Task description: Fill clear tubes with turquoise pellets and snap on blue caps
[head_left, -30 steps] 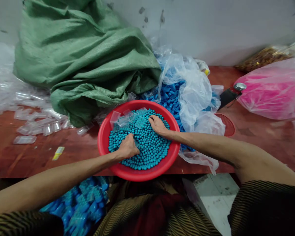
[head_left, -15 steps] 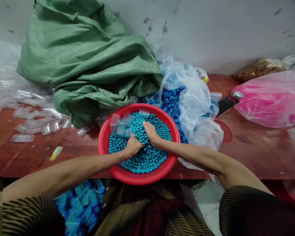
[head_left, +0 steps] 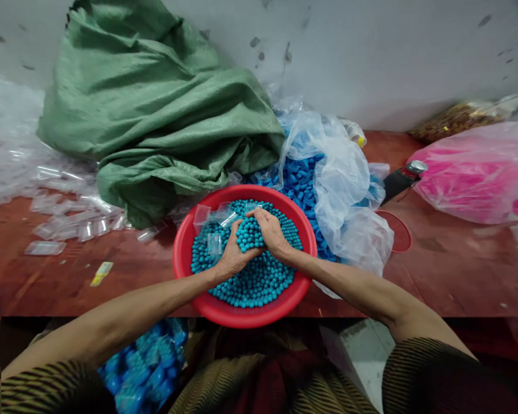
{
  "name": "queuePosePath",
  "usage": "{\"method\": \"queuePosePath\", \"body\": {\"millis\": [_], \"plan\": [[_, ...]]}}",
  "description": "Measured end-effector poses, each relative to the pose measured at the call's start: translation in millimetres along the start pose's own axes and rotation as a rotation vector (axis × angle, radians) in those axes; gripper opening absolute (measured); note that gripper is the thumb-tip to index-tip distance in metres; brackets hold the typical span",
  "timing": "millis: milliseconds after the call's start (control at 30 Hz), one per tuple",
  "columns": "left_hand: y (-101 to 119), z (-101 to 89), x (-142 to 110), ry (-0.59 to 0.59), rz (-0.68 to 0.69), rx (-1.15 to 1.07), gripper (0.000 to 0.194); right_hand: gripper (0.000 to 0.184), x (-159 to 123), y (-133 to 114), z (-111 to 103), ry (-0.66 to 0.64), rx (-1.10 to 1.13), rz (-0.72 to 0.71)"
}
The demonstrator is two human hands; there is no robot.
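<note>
Red tabletop (head_left: 453,270) fronts grey wall (head_left: 371,63) while both hands' (head_left: 234,255) (head_left: 274,233) curled fingers (head_left: 261,215) cup turquoise beads (head_left: 247,236).

Beads (head_left: 259,283) in basin (head_left: 246,317), sack (head_left: 168,109) behind

Below the red basin (head_left: 246,319), the front of my garment (head_left: 276,382) is dark red in the middle, with fine olive-yellow and dark stripes on either side. My left sleeve (head_left: 43,386), lower left of the basin, and right sleeve (head_left: 418,368), lower right, carry similar stripes beside near-black areas.
</note>
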State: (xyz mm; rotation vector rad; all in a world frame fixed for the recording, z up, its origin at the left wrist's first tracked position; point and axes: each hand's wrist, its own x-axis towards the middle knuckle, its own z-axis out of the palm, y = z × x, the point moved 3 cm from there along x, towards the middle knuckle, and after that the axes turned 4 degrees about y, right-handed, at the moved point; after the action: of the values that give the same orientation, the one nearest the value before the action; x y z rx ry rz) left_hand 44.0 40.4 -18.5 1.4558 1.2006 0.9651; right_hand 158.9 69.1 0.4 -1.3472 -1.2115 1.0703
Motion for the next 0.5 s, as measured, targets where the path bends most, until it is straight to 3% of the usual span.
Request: {"method": "queuePosePath", "body": {"millis": [100,200,267,400,500], "plan": [[5,-0.9,1,0.044,0.059,-0.006,0.071,0.049,3,-4,-1,-0.008,0.065,-0.008],[7,-1.4,1,0.038,0.083,-0.020,0.069,0.056,7,-1,-2,-0.065,0.138,0.118],[6,-1.7,-1,0.043,0.058,-0.009,0.070,0.050,7,1,-3,-0.143,0.111,0.166],[6,-0.7,-6,0.028,0.030,0.018,0.078,0.034,-3,1,-7,-0.224,0.045,0.128],[7,1.8,-13,-0.061,0.002,0.006,0.082,0.040,-12,2,-13,-0.305,0.025,0.215]]}}
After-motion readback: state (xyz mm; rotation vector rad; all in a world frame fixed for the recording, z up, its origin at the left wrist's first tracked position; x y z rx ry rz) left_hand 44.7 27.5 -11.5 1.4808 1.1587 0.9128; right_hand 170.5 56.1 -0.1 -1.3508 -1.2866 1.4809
